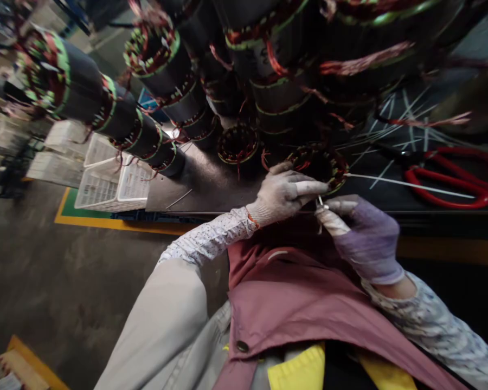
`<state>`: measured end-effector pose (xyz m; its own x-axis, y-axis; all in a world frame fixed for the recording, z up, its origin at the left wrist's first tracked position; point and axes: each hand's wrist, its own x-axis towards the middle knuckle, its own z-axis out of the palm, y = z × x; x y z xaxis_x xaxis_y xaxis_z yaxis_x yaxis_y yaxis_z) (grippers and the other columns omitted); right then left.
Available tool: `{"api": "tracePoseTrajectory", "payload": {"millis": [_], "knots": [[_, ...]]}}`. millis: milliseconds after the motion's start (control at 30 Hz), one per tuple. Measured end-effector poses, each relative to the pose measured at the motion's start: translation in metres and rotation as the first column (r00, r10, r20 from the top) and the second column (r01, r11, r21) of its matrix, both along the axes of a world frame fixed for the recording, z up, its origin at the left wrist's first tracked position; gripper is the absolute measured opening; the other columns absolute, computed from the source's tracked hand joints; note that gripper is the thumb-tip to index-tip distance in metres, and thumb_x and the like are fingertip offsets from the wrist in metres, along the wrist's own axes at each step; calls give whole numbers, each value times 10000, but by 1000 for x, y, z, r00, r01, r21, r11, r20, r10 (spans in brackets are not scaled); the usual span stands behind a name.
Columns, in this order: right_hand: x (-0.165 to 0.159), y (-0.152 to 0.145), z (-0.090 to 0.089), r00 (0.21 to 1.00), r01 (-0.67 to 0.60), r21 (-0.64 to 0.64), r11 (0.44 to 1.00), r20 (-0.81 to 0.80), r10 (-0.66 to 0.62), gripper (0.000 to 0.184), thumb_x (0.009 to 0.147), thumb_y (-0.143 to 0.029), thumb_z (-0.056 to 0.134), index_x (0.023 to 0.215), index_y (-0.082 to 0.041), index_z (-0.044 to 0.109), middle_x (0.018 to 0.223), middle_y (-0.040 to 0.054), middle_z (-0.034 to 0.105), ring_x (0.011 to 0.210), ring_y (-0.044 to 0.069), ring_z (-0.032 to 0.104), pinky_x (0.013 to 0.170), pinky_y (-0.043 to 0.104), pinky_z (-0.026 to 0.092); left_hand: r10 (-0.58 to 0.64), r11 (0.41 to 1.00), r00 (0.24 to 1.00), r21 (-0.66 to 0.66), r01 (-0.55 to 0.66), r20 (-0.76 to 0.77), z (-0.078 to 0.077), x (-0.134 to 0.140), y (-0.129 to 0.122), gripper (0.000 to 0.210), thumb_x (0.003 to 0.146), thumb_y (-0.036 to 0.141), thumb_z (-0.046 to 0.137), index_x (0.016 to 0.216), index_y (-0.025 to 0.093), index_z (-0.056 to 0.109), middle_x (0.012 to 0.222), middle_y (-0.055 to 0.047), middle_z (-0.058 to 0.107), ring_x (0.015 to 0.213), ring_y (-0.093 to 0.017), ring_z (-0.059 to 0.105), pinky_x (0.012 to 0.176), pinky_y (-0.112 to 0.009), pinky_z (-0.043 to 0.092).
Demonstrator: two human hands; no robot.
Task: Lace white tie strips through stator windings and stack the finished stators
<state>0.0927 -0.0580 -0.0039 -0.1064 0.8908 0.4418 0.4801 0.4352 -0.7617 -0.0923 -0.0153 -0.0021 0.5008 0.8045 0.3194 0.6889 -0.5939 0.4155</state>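
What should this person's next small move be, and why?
Probably a gentle pull on the white strip with the right hand, while the left hand steadies the wound ring. The right hand pinches the strip close to the ring's near edge, and the left hand lies at that edge; how snug the strip sits is too blurred to tell.

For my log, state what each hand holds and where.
Right hand pinches a white strip beside the wound ring; whether the left hand holds anything is unclear.

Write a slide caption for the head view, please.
Gloved left hand at a wound stator, gloved right hand pinching a white tie.
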Motion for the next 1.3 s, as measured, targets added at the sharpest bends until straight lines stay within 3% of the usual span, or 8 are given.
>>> {"api": "tracePoseTrajectory", "payload": {"millis": [533,667,733,800,833,1000,1167,1300], "knots": [[-4,27,-10,925,35,189,981,365,-103,413,921,-490,511,740,-158,676,728,96,678,567,146,515,515,287,307,-53,999,989,-10,53,-139,4,-1,3,303,968,296,524,1219,325,691,1178,-22,738,1055,-146,665,1051,-384,369],[5,17,14,810,-171,522,836,557,-182,335,922,-339,512,646,-177,612,626,45,610,478,115,362,479,306,174,-52,998,995,-50,48,-83,7,-2,7,274,959,307,561,1190,313,708,1136,-14,753,1043,-146,680,1041,-364,392],[14,5,31,822,-360,541,760,569,-15,267,897,-276,544,646,-196,592,614,17,598,494,110,409,469,290,230,-56,998,998,-40,56,-3,11,-4,8,273,970,342,556,1196,303,705,1132,-18,753,1032,-140,688,1009,-329,422],[22,-5,44,848,-473,477,741,474,236,177,871,-248,575,698,-228,609,652,-15,629,551,96,515,487,240,350,-68,997,996,-19,69,50,15,-6,10,275,967,354,565,1200,298,701,1186,-26,735,1038,-135,691,949,-292,460],[25,-6,48,901,-402,446,800,347,259,138,854,-265,611,717,-247,617,704,-25,664,601,101,575,516,231,413,-71,997,996,-10,71,56,17,-7,11,261,962,344,575,1180,296,710,1197,-26,730,1029,-132,697,916,-277,475],[36,8,31,982,180,357,917,-123,-145,125,947,-246,513,944,-237,638,856,35,693,622,145,630,563,294,519,-67,998,997,8,67,46,19,-7,19,188,947,332,606,1036,280,764,1056,-12,774,916,-123,726,879,-268,489],[38,1,-10,978,158,-197,968,-106,-181,269,852,-481,637,941,-231,685,704,32,690,555,186,634,539,319,522,-65,998,997,-16,65,46,14,-7,18,210,953,356,598,1071,275,752,1099,-25,767,980,-126,719,939,-295,465],[30,15,-18,964,187,-338,922,-118,-239,467,799,-604,630,921,-156,679,584,40,629,464,175,567,463,310,472,-58,998,997,-32,59,49,10,-8,18,214,956,365,594,1075,277,749,1111,-31,766,1001,-133,716,968,-319,446]]}}
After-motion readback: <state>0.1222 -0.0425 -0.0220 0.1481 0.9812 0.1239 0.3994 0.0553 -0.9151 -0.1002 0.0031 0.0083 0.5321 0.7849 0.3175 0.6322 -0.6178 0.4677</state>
